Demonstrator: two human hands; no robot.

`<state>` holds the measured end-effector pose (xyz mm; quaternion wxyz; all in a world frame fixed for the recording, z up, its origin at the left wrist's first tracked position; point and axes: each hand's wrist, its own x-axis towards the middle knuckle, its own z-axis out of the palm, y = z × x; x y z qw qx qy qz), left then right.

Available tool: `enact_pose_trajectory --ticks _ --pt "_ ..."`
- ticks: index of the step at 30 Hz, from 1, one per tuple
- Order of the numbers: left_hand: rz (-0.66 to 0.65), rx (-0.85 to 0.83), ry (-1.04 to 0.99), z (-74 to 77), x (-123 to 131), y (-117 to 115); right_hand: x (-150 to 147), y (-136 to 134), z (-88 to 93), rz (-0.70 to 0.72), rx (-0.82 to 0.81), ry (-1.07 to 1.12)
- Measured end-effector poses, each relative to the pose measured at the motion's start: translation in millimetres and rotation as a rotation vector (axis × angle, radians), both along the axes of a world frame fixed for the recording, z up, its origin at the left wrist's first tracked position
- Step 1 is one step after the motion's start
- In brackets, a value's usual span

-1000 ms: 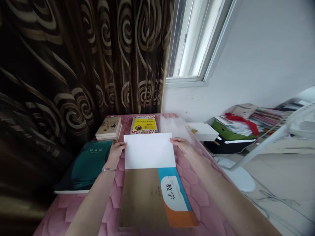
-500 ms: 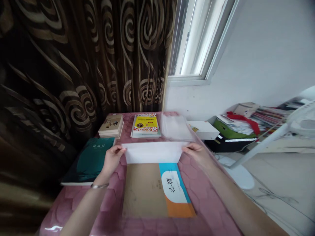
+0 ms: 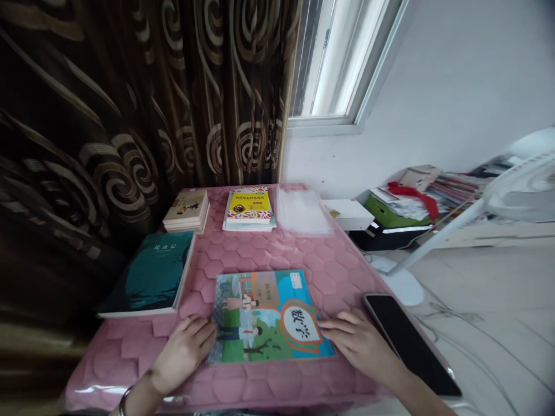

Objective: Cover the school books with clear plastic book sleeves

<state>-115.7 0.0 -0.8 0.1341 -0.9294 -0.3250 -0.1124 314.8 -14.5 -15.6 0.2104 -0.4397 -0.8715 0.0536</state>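
Observation:
A colourful textbook (image 3: 269, 316) with a green, blue and orange cover lies flat and closed near the front of the pink quilted table (image 3: 277, 254). My left hand (image 3: 184, 351) rests at the book's lower left corner with its fingers touching the edge. At the lower right edge my right hand (image 3: 359, 341) lies flat, fingers stretched onto the cover. Neither hand grips anything.
A teal book (image 3: 150, 277) lies at the left. At the back stand a small stack of books (image 3: 187, 210), a yellow book (image 3: 248, 208) and clear plastic sleeves (image 3: 301, 209). A dark phone (image 3: 405, 341) lies at the table's right edge. Dark curtain behind; fan stand and clutter on the right.
The book, held open with a white page raised at its far edge, has been folded shut and shows its front cover. Both hands came down to its near corners. The view tilted down.

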Motion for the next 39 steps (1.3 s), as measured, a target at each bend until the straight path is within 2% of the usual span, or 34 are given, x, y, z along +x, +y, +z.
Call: enact_pose_trajectory --ticks 5,9,11,14,16,19,23,25,27,30,32,35,39 --pt "0.073 -0.001 0.118 -9.4 0.2 -11.4 5.6 -10.3 -5.1 0.036 0.111 -0.102" --pt "0.054 -0.008 0.142 -13.4 17.9 -33.3 4.7 -20.4 -10.6 0.022 0.113 -0.093" --pt "0.004 -0.016 0.141 -17.6 32.3 -42.3 -1.7 -25.8 -12.3 -0.056 0.095 -0.044" --pt "-0.022 -0.080 0.103 -19.1 58.4 -42.2 -19.4 -33.0 -14.8 -0.269 0.072 0.085" --pt "0.003 -0.182 0.043 -11.7 78.9 -28.3 -32.9 -36.2 -17.4 -0.402 0.069 0.165" --pt "0.076 -0.321 -0.048 11.1 112.8 15.2 -47.8 -38.8 -22.8 -0.511 0.069 0.229" --pt "0.417 -0.599 -0.239 38.5 152.0 92.3 -52.6 -40.7 -33.0 -0.553 0.068 0.246" --pt "0.430 -0.677 -0.265 42.5 163.1 123.6 -51.2 -42.1 -39.9 -0.553 0.079 0.227" --pt "0.404 -0.745 -0.286 40.6 168.3 144.4 -49.3 -43.3 -47.3 -0.558 0.092 0.208" --pt "0.386 -0.831 -0.338 32.5 168.9 157.8 -46.7 -40.2 -53.8 -0.567 0.122 0.183" --pt "0.412 -0.856 -0.385 26.5 167.0 160.0 -45.1 -30.8 -50.6 -0.579 0.140 0.166" --pt "0.517 -0.847 -0.466 18.7 159.2 163.2 -43.0 -2.3 -33.7 -0.610 0.138 0.202" --pt "0.745 -0.793 -0.589 10.0 132.3 172.2 -43.6 50.8 -7.1 -0.596 0.080 0.398"
